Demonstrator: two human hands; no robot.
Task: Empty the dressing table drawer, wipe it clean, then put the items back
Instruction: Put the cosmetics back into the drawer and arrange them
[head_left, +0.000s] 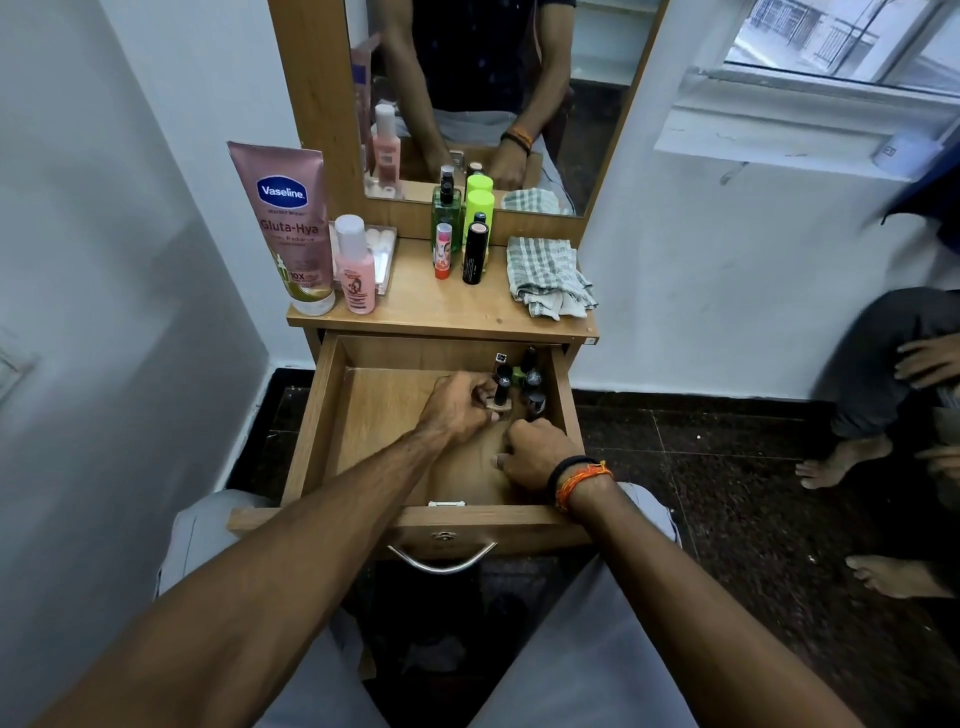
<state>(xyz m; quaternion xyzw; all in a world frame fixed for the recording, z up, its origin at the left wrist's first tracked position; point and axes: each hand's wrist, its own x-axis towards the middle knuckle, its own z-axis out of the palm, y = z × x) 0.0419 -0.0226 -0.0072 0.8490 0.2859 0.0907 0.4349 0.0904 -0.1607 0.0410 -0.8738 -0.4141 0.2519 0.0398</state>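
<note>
As seen from the head camera, the drawer (317, 415) of the dressing table stands pulled out, with both hands inside it. The left hand (457, 410) is closed around a small dark-capped nail polish bottle (500, 397) at the drawer's middle. The right hand (535, 452), curled into a loose fist, rests on the drawer floor just beside it; whether it holds anything cannot be told. More small dark bottles (532, 384) cluster in the drawer's far right corner. On the bench (447, 312) above stand a Vaseline tube (291, 223), a pink bottle (356, 270), a green spray bottle (445, 213), a black tube (475, 252) and a folded checked cloth (548, 275), the cloth at the right, apart from the bottles.
</note>
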